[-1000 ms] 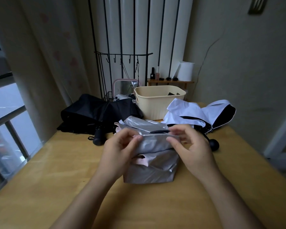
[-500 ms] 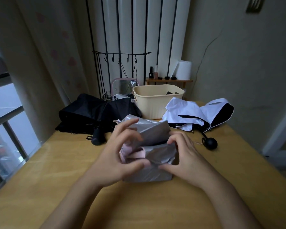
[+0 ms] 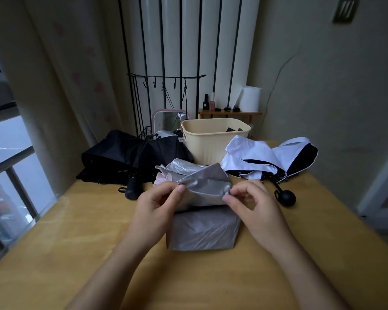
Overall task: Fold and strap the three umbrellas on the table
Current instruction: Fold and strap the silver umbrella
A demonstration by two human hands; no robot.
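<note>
A silver umbrella point(image 3: 203, 227) with pink trim lies collapsed in the middle of the wooden table point(image 3: 76, 231). My left hand point(image 3: 157, 202) pinches the left end of a raised silver fabric panel. My right hand point(image 3: 251, 202) pinches that panel's right corner between thumb and forefinger. A black umbrella point(image 3: 130, 157) lies crumpled at the back left, its black handle point(image 3: 132, 190) pointing toward me. A white umbrella with black lining point(image 3: 269, 159) lies at the back right, its round black knob point(image 3: 287, 198) just right of my right hand.
A cream plastic basket point(image 3: 213, 139) stands behind the silver umbrella. Behind it are a pink-framed mirror point(image 3: 166, 119), a black hook rack point(image 3: 166, 79) and a small wooden shelf point(image 3: 229, 113) with bottles and a paper roll. A window is at the left.
Both hands have let go of the bunched fabric and lifted one silver panel, now stretched flat between the fingertips above the umbrella's body.
</note>
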